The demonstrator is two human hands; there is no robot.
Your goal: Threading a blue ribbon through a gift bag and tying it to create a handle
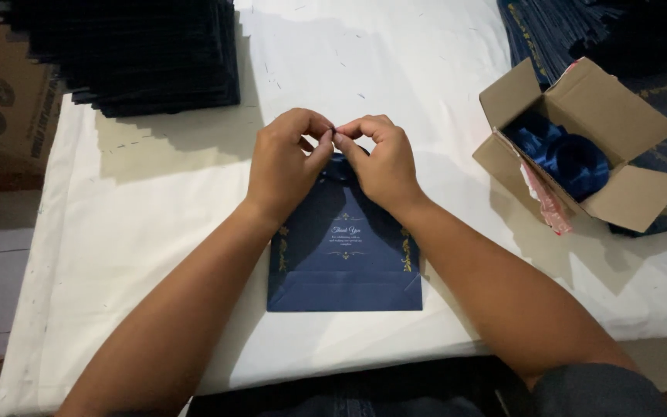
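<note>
Bag: navy paper gift bag (345,266), gold ornament, flat on white table cloth (140,232).
Ribbon: blue ribbon (339,171) at bag's top edge.
Left hand (286,162): fingertips pinching ribbon.
Right hand (380,162): same pinch, thumbs meeting.

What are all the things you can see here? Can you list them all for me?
Bag: one, dark blue with gold trim, flat on the cloth in the middle.
Ribbon: one, dark blue, at the bag's top edge under the fingers.
Cloth: one, white, covering the table.
Bag stack: one pile, dark blue, top left.
More bags: a pile, dark blue with gold, top right.
Box: one, brown cardboard, open, right side.
Ribbons: a bunch, shiny blue, inside the box.
Carton: one, brown, far left.
Left hand: pinching at the ribbon.
Right hand: pinching at the ribbon.
</note>
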